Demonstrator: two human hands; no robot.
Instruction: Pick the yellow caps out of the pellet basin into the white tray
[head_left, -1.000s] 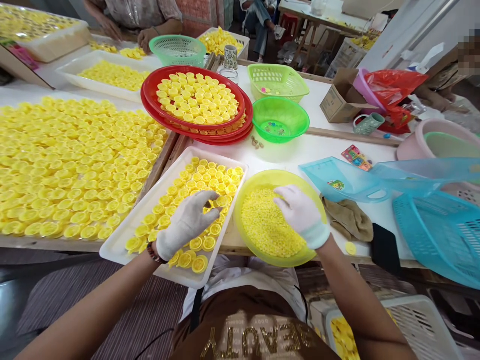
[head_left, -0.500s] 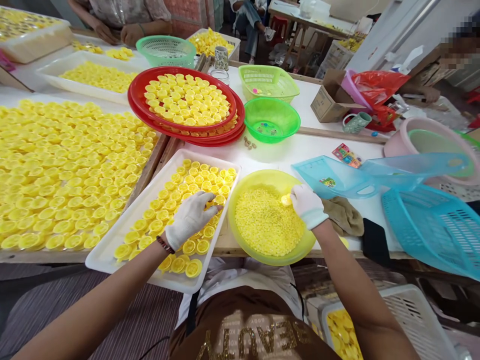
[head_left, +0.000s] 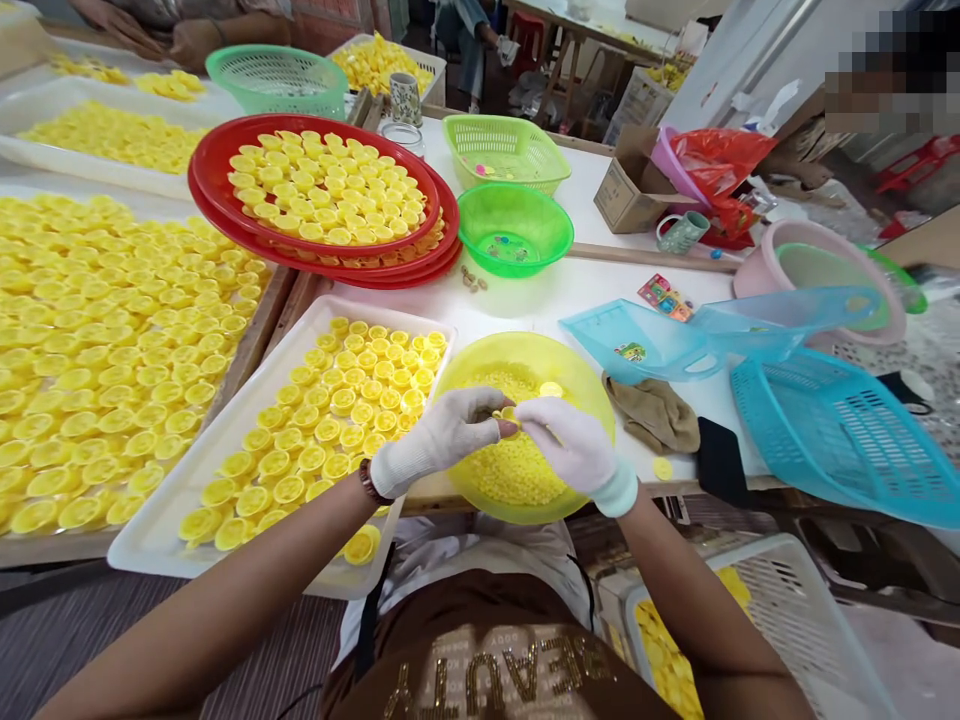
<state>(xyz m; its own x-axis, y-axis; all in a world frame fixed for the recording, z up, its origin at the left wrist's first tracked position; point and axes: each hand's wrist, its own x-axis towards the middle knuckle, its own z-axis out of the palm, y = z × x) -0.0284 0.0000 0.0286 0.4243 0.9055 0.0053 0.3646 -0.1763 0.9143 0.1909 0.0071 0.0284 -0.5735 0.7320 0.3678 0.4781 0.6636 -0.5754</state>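
Observation:
My left hand [head_left: 454, 435], in a white glove with bare fingertips, pinches a small yellow plastic piece [head_left: 509, 413] above the yellow bowl [head_left: 592, 385]. My gloved right hand [head_left: 574, 448] meets it there, its fingers closed on the same piece from the other side. A pale yellow disc [head_left: 551, 389] shows just behind the right fingers; whether they hold it I cannot tell. Tiny yellow pellets [head_left: 517, 478] fill the bowl. Left of it, the white tray [head_left: 161, 545] bears rows of yellow lemon-slice cups [head_left: 328, 428], partly hidden by my left forearm.
Stacked red trays [head_left: 206, 180] of yellow cups stand behind. A green bowl [head_left: 551, 235], blue scoop [head_left: 600, 335], brown cloth [head_left: 652, 415] and blue basket [head_left: 840, 440] lie at the back and right. More yellow cups [head_left: 97, 370] cover the left table. Another person's hands [head_left: 187, 40] are far left.
My left hand has moved right from the cups in the tray to above the bowl. My right hand has moved left from the bowl's rim to meet it. The view has shifted right.

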